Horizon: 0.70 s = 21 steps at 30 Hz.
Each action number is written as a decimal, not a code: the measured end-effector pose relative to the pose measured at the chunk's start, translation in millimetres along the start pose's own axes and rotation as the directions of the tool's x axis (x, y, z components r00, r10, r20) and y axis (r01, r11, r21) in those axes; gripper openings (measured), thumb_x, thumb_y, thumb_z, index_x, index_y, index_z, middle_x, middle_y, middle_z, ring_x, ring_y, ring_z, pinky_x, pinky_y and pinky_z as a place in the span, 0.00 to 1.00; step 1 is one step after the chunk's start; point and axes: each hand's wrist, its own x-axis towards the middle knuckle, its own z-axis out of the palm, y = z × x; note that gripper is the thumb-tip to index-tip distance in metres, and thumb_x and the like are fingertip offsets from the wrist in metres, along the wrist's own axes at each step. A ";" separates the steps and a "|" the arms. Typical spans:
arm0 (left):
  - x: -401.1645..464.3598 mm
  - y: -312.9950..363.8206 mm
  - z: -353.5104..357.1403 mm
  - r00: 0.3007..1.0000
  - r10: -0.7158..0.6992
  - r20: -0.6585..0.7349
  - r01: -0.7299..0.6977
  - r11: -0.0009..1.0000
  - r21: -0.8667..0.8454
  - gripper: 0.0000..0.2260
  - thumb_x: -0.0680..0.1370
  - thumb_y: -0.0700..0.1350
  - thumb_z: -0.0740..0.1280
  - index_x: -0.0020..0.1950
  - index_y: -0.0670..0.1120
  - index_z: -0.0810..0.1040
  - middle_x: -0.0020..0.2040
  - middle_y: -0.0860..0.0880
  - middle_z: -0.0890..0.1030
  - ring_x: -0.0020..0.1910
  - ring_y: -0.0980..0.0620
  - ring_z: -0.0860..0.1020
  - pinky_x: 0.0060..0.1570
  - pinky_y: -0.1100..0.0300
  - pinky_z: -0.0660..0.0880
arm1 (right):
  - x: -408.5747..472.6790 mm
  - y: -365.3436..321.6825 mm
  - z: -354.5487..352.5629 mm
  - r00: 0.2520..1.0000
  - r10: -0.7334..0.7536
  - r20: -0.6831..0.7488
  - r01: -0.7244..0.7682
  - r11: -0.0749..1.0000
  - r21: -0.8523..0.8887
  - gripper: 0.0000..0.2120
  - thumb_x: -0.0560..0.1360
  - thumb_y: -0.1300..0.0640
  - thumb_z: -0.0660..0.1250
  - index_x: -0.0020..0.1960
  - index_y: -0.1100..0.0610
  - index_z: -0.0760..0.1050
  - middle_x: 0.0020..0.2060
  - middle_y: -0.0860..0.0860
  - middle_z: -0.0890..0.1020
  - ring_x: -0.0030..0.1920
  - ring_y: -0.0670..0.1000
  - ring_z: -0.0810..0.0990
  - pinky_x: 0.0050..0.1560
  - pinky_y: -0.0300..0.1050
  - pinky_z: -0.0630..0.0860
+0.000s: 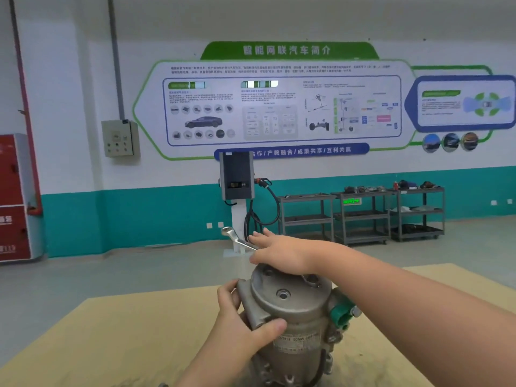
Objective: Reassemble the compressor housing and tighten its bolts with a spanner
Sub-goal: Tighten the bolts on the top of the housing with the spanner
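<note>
- The fingers (pixel 261 238) of the right hand (pixel 282 254) are lying nearly straight and together over the spanner (pixel 240 241), with the thumb coming in underneath at the handle, so the hand is pressing and holding the tool from above.
- The spanner is running on a slant: its free ring end is pointing up and to the left, away from the person, and its other end is sitting low under the palm on a bolt (pixel 312 280) at the top cover's right edge.
- The left hand (pixel 245 317) is gripping the compressor (pixel 296 317) from the left, fingers curled behind a mounting lug and thumb pressing across the front of the body.
- The compressor is standing upright on the bench (pixel 117 339), its long axis vertical, the round cover facing up and slightly toward the camera, a green cap (pixel 342 312) sticking out on its right side.
- It is sitting near the middle of the bench; the far bench edge is lying just behind it, and bare bench top is stretching out to the left.
- Beyond the bench, open floor is running to a charging post (pixel 237 177) and grey shelf carts (pixel 363 216) along the wall.
</note>
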 end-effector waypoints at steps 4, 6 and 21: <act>-0.6 2.3 2.9 1.000 0.011 0.022 -0.010 0.999 -0.041 0.35 0.60 0.49 0.79 0.58 0.59 0.61 0.64 0.64 0.70 0.50 0.72 0.78 0.41 0.72 0.76 | -7.5 1.4 -0.2 0.994 0.038 -0.098 -0.027 0.993 0.113 0.22 0.83 0.52 0.53 0.76 0.56 0.63 0.78 0.53 0.56 0.79 0.51 0.46 0.76 0.53 0.47; -1.6 2.5 4.9 1.000 0.012 0.022 -0.011 0.999 -0.045 0.37 0.58 0.52 0.80 0.59 0.61 0.61 0.64 0.65 0.69 0.51 0.70 0.79 0.41 0.71 0.77 | -8.7 -0.3 -0.2 0.991 0.069 -0.114 -0.058 0.994 0.097 0.21 0.83 0.51 0.52 0.72 0.56 0.68 0.76 0.55 0.63 0.78 0.55 0.54 0.76 0.56 0.52; -7.7 12.6 -21.5 0.986 -0.030 0.166 -0.002 0.982 0.189 0.46 0.60 0.66 0.77 0.70 0.64 0.52 0.63 0.68 0.68 0.57 0.72 0.75 0.48 0.73 0.75 | -4.9 -26.1 3.6 0.976 0.145 -0.164 -0.151 0.988 -0.025 0.14 0.84 0.52 0.53 0.40 0.53 0.66 0.38 0.51 0.73 0.36 0.49 0.70 0.33 0.44 0.63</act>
